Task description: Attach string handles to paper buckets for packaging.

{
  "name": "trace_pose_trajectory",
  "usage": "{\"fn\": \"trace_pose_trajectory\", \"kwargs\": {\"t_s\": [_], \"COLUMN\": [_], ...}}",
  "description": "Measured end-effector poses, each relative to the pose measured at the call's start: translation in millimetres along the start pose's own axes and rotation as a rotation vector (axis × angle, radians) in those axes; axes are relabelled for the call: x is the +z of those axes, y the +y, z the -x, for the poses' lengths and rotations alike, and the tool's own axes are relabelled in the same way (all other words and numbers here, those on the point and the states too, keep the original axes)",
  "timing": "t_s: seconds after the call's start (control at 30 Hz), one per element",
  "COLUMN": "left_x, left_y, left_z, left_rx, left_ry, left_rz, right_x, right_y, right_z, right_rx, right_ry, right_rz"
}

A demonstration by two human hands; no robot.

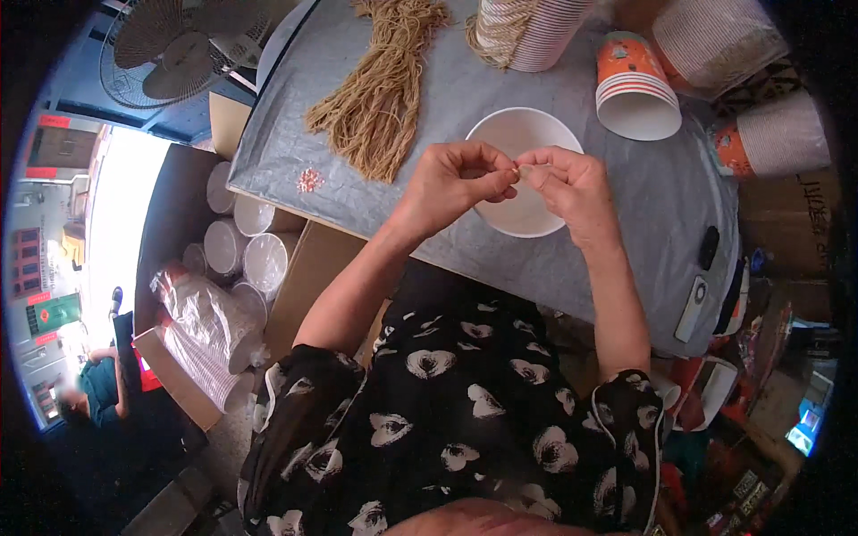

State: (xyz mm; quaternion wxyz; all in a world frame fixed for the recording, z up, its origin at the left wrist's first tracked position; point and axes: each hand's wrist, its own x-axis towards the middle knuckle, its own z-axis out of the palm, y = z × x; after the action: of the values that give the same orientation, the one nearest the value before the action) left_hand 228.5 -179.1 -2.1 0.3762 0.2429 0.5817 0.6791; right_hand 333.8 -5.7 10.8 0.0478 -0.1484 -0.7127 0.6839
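Both hands meet above a white paper bucket on the grey-covered table. My left hand is closed in a pinch, its thumb and forefinger touching the fingertips of my right hand. The right fingers are pinched as well. Something small and pale sits between the fingertips, too small to name. To the left of the hands lies a bundle of tan cords, spread out at its near end. A small pile of red-and-white bits rests near the table's left edge.
Stacked paper buckets stand at the back, with orange-and-white ones to the right. A white remote and a black object lie near the right edge. Left below, a cardboard box holds lidded tubs. A fan stands far left.
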Motion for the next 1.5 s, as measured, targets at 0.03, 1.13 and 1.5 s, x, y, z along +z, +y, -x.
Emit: {"fn": "trace_pose_trajectory", "kwargs": {"t_s": [0.03, 1.13, 1.5], "left_x": [0.1, -0.6, -1.8], "left_y": [-1.0, -6.8, -7.5], "left_z": [0.5, -1.2, -1.9], "left_rx": [-0.001, -0.035, -0.061], "left_ry": [0.002, -0.046, -0.072], "left_rz": [0.0, 0.147, 0.193], "right_x": [-0.5, -3.6, -4.4], "right_y": [-0.5, -1.1, 9.3], "right_z": [0.5, 4.6, 0.9], "right_rx": [0.002, -0.013, 0.06], "right_ry": [-0.002, -0.041, -0.012], "right_rz": [-0.001, -0.022, -0.234]}}
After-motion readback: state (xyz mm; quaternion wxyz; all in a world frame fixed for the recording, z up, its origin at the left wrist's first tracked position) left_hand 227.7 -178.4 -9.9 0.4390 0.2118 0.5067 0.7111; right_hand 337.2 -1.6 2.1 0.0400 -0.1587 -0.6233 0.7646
